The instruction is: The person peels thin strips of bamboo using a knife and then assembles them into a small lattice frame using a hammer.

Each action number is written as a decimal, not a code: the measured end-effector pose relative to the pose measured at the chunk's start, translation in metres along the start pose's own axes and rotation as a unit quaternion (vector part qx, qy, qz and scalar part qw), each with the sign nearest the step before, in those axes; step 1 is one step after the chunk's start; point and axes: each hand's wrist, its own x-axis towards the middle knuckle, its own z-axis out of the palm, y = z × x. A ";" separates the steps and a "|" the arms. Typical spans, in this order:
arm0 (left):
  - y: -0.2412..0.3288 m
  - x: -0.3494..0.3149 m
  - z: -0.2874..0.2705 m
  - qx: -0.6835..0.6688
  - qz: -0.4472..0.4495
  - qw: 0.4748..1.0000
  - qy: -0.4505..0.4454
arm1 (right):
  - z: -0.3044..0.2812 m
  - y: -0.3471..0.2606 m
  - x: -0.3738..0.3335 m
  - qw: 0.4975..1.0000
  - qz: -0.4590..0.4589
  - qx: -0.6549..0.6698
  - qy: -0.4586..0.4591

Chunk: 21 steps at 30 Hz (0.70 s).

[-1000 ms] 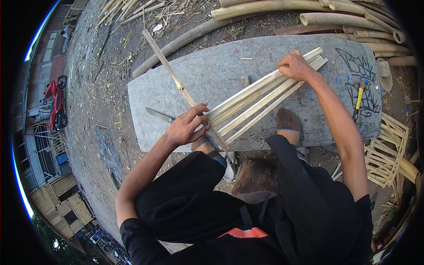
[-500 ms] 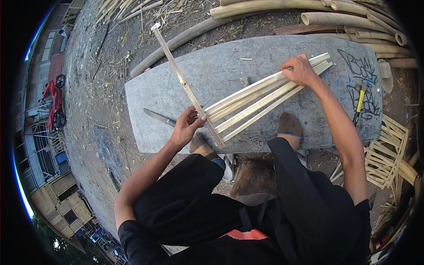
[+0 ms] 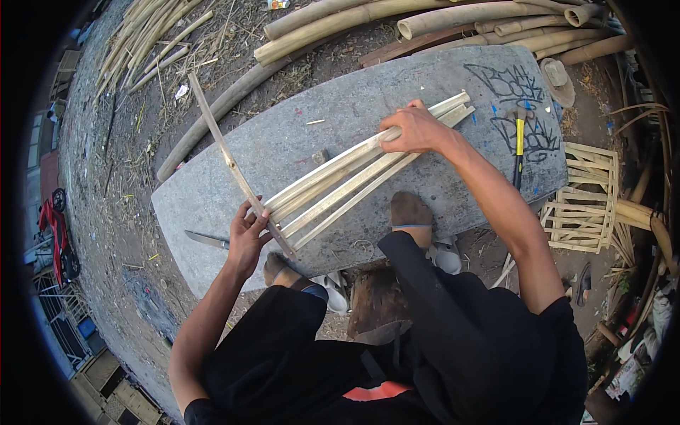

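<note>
Several pale bamboo slats (image 3: 338, 196) fan out over a grey concrete slab (image 3: 212, 185), joined at their near left ends to a long bamboo crosspiece (image 3: 224, 152). My left hand (image 3: 246, 237) is closed on the crosspiece close to that joint, thumb on top. Farther right, my right hand (image 3: 414, 131) wraps round the slats near their far ends, where they bunch together. A knife (image 3: 205, 239) lies on the slab just left of my left hand. To the right of the slats rests a hammer (image 3: 519, 145) with a yellow and black handle.
Thick bamboo poles (image 3: 453, 20) lie beyond the slab, and loose strips (image 3: 145, 42) are heaped at far left. A slatted bamboo frame (image 3: 582, 198) stands at right. My feet, one in a brown sock (image 3: 411, 210), rest at the slab's near edge by a wooden stump (image 3: 379, 303).
The whole view has turned, so the slab, slats and hands sit farther left in it and more shows at right. Both hands keep the same grips on the bamboo.
</note>
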 end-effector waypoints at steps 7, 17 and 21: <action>-0.001 0.025 0.013 0.042 0.000 0.998 -0.053 | 0.007 0.017 -0.023 1.000 -0.005 -0.009 0.008; -0.021 0.058 0.025 0.048 -0.008 0.998 -0.044 | 0.011 0.045 -0.008 0.995 -0.053 0.026 0.083; -0.032 0.072 0.031 0.039 0.015 0.999 -0.024 | 0.017 0.065 -0.013 0.990 -0.076 0.021 0.121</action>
